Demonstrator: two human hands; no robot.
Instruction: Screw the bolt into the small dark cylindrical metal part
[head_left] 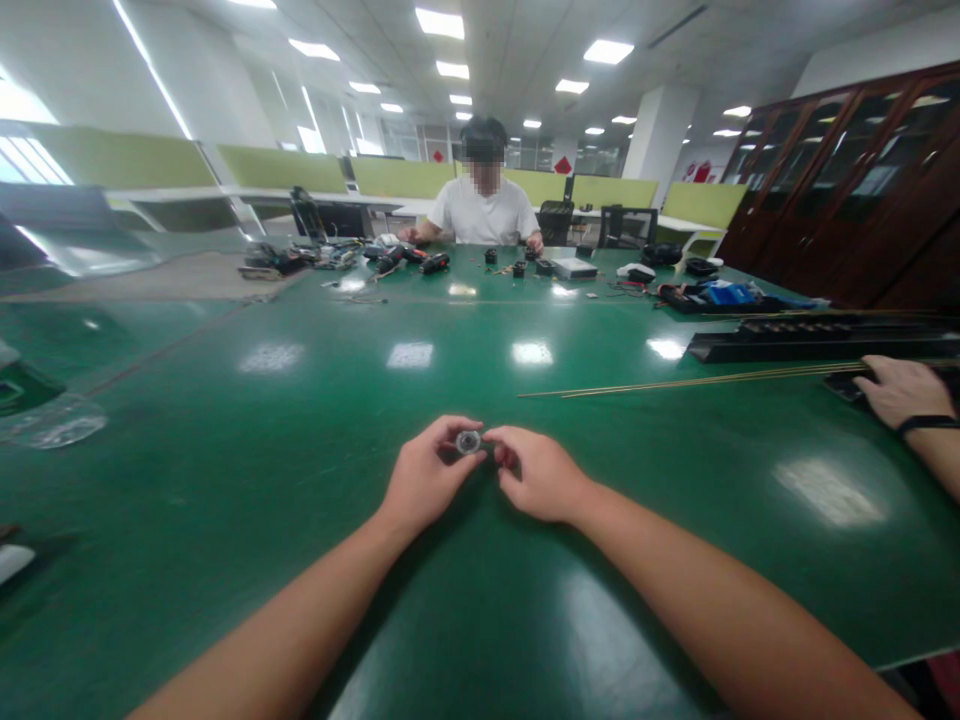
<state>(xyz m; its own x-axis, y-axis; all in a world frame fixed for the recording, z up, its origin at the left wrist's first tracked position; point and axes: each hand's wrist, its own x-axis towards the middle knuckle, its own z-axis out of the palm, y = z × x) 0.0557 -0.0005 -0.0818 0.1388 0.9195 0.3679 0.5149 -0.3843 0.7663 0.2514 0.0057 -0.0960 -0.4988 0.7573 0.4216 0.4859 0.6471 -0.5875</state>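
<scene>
Just above the green table, my left hand [431,470] pinches a small round part [469,441] between thumb and fingers. The part is ring-like, with a pale greyish rim and a dark middle; its exact kind is too small to make out. On its right side, my right hand [536,470] reaches in with the index fingertip beside the rim. Whether that fingertip touches the part I cannot tell. The right thumb is apart from the index finger, and the other fingers are curled.
The glossy green table [322,560] spreads all round. Thin brass-coloured rods [675,384] and black rails [810,338] lie at right, near another person's hand [904,390]. A person in a white shirt [486,212] sits opposite, behind power tools [390,260]. Clear plastic [60,420] lies left.
</scene>
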